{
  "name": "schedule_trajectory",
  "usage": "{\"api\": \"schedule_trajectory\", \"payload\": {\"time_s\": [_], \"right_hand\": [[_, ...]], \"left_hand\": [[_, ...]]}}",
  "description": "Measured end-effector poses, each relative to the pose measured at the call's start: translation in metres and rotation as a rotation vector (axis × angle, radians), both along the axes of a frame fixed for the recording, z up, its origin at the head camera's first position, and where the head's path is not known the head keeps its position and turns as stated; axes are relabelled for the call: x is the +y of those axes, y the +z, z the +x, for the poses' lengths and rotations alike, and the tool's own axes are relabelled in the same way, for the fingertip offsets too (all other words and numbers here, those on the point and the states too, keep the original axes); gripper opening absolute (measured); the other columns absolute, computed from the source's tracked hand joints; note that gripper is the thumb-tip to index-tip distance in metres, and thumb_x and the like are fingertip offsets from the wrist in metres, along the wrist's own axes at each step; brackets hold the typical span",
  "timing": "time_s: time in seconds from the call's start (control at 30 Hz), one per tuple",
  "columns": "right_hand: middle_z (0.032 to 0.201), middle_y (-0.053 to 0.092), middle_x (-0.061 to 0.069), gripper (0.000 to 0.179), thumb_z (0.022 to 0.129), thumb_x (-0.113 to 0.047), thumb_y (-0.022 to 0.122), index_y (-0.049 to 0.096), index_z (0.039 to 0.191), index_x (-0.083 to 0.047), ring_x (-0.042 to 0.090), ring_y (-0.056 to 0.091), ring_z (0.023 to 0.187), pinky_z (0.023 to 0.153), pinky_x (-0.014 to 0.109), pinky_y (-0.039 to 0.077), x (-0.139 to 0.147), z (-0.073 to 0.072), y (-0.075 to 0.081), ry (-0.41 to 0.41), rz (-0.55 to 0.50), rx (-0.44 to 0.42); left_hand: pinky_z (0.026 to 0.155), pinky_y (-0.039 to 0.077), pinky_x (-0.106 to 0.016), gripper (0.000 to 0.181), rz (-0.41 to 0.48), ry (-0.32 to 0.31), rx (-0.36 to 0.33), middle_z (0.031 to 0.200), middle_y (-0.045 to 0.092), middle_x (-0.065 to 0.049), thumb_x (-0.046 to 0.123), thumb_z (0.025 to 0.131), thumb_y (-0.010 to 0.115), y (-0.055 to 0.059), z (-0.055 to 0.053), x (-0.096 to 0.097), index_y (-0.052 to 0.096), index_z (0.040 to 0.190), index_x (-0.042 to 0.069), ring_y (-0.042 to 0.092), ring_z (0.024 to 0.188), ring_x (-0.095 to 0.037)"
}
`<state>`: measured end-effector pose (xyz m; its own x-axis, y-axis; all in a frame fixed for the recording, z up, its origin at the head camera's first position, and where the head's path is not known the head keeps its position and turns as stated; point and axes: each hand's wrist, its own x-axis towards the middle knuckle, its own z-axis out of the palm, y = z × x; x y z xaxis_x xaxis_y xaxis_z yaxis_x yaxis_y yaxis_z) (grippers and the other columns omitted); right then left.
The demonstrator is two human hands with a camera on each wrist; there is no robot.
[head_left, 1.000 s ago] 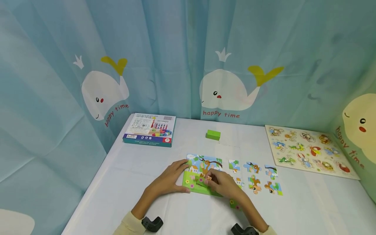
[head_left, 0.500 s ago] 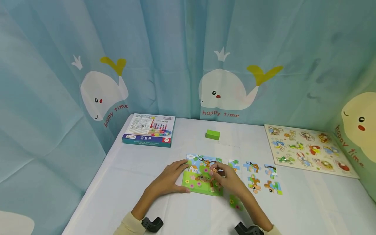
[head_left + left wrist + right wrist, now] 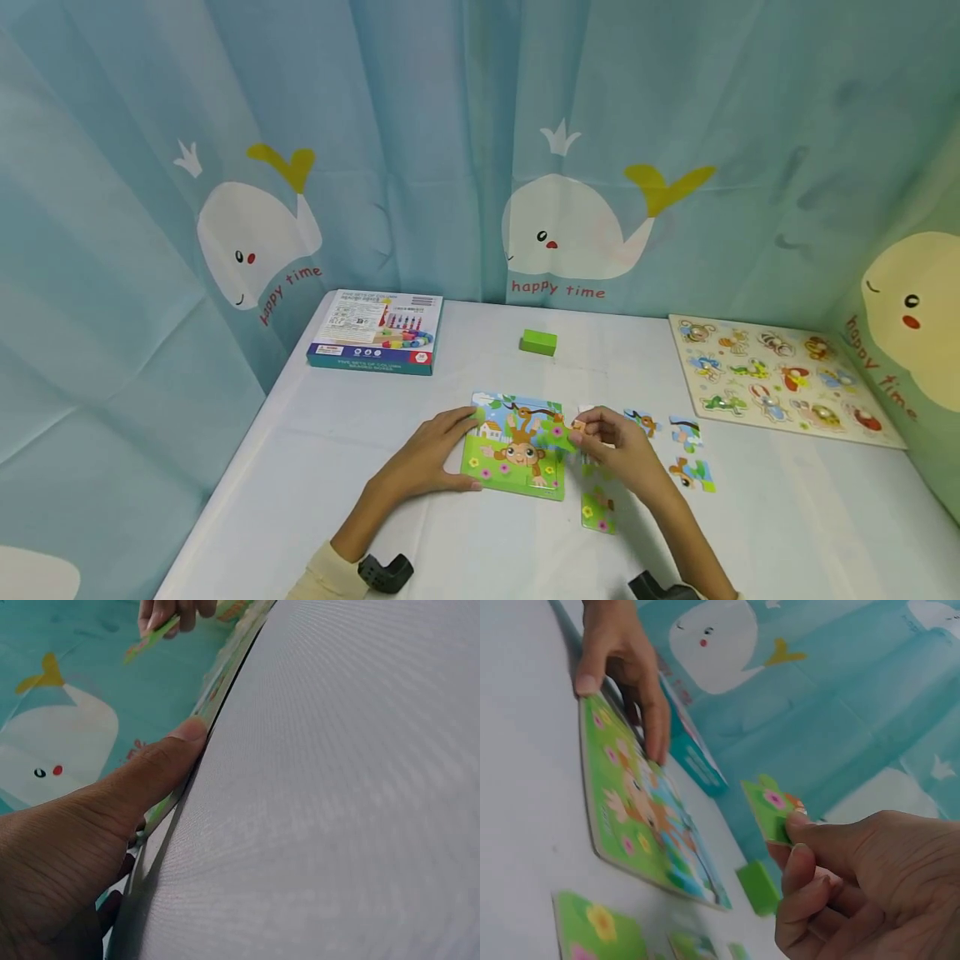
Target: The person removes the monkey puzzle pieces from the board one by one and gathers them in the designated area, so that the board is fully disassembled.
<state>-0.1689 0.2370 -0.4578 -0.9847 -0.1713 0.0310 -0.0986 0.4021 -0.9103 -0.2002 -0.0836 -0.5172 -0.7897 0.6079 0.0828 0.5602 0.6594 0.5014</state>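
My left hand (image 3: pixel 422 457) steadies the square monkey puzzle board (image 3: pixel 519 482), thumb at its near left corner and fingers along its left side. In the left wrist view the thumb (image 3: pixel 161 765) presses the board's edge. My right hand (image 3: pixel 624 454) pinches a green jigsaw piece (image 3: pixel 763 804) with a pink flower between thumb and fingers, raised beside the board's right edge. To the right lie several loose pieces: a green flowered one (image 3: pixel 597 512), a brown-and-green one (image 3: pixel 692 473) and a branch one (image 3: pixel 686 433). The right hand hides others.
A boxed bead toy (image 3: pixel 375 332) lies at the back left. A green block (image 3: pixel 538 342) stands behind the puzzle. An insect peg board (image 3: pixel 780 381) lies at the back right, against the whale-print curtain (image 3: pixel 420 167).
My right hand has lifted the green piece from over the lower part of the board and drawn it right, uncovering the monkey's face. The left hand keeps its place.
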Motion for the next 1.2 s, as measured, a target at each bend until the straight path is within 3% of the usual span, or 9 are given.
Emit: {"api": "schedule_trajectory", "payload": {"time_s": [0.33, 0.6, 0.77, 0.93, 1.2], "right_hand": [[0.082, 0.063, 0.0, 0.028, 0.097, -0.014, 0.061, 0.058, 0.115, 0.007, 0.017, 0.054, 0.058, 0.046, 0.03, 0.047, 0.043, 0.029, 0.008, -0.117, -0.004, 0.043], [0.077, 0.067, -0.003, 0.032, 0.095, -0.02, 0.065, 0.058, 0.116, 0.003, 0.015, 0.052, 0.055, 0.049, 0.032, 0.045, 0.074, 0.056, 0.01, -0.196, 0.071, -0.083], [0.074, 0.066, -0.005, 0.031, 0.095, -0.022, 0.065, 0.06, 0.113, 0.001, 0.012, 0.05, 0.054, 0.048, 0.03, 0.044, 0.089, 0.069, 0.002, -0.241, 0.125, -0.136], [0.08, 0.071, -0.006, 0.026, 0.094, -0.016, 0.065, 0.061, 0.111, 0.003, 0.01, 0.06, 0.062, 0.052, 0.028, 0.047, 0.097, 0.081, -0.01, -0.212, 0.148, -0.152], [0.086, 0.073, 0.001, 0.029, 0.091, -0.022, 0.07, 0.064, 0.11, 0.0, 0.002, 0.06, 0.07, 0.059, 0.023, 0.049, 0.094, 0.086, -0.023, -0.26, 0.265, -0.267]], "left_hand": [[0.113, 0.035, -0.048, 0.094, -0.003, -0.007, -0.004, 0.158, 0.03, -0.002, 0.062, 0.075, 0.074, 0.0, 0.001, 0.001, 0.04, 0.149, 0.015, 0.03, 0.145, -0.023], [0.114, 0.033, -0.048, 0.095, 0.01, -0.003, -0.023, 0.159, 0.03, -0.003, 0.063, 0.075, 0.073, 0.0, 0.003, 0.001, 0.04, 0.149, 0.013, 0.029, 0.146, -0.024], [0.114, 0.033, -0.048, 0.095, 0.01, 0.005, -0.026, 0.159, 0.03, -0.003, 0.062, 0.075, 0.074, 0.0, 0.003, 0.0, 0.04, 0.149, 0.013, 0.029, 0.146, -0.024], [0.115, 0.032, -0.049, 0.095, 0.01, 0.003, -0.032, 0.159, 0.029, -0.004, 0.062, 0.075, 0.074, 0.001, 0.002, 0.0, 0.04, 0.15, 0.013, 0.029, 0.146, -0.025], [0.114, 0.033, -0.049, 0.094, 0.011, -0.005, -0.012, 0.158, 0.031, -0.005, 0.06, 0.076, 0.075, 0.002, 0.001, 0.0, 0.041, 0.149, 0.012, 0.03, 0.145, -0.025]]}}
